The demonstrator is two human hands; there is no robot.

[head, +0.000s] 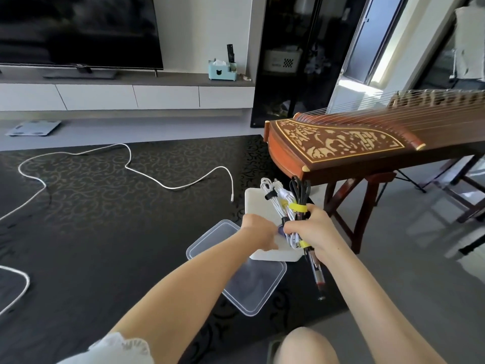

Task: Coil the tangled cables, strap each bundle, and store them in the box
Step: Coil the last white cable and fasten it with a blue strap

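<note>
While the right hand (313,229) wraps its curled fingers round the bundles (286,203), a white coil and a black one held upright together, the left hand (258,232) reaches in from 9 o'clock and meets them at a bluish strap (280,229); its fingers are bent toward that strap, but whether they pinch it or only touch it cannot be told. Yellow straps (298,207) bind the black coil above and below the right fist, and its plug ends hang down toward 6 o'clock. Both hands are over the white box (256,203), which sits on the dark rug (105,232) just right of the picture's centre. A clear lid (252,287) lies flat on the rug at 6 o'clock of the box, partly under it and under the left forearm. One loose cable (147,172), white and uncoiled, snakes across the rug at 10 o'clock of the box, well apart from it; a second white loop (18,287) shows at the left edge, at 8 o'clock. A zither (341,145) stands on its stand at 2 o'clock of the hands. Farther off, at 11 o'clock, a TV (78,30) sits on a low cabinet, with a scale (32,127) on the floor below it.
</note>
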